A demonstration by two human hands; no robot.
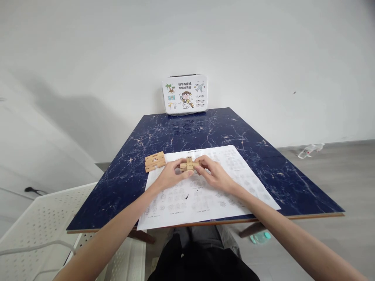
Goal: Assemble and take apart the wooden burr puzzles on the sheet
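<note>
Between my two hands, above a printed paper sheet, are interlocking wooden puzzle pieces (190, 165) joined in a cross shape, with dark marks on the upright piece. My left hand (173, 174) grips the left side, its thumb along the lower edge. From the right, my right hand (213, 174) pinches the other end with thumb and fingers. Several loose notched wooden pieces (155, 161) lie side by side to the left of my left hand, close to the sheet's upper left corner. The printed sheet (181, 203) carries rows of small grey drawings and lies under both hands.
The dark blue marbled table (187, 134) has a wooden front edge. A white printed case (185, 95) leans on the wall at the back. Left stands a white perforated shelf (55, 210) with a cable. Plastic bottles (260, 237) lie on the floor at right.
</note>
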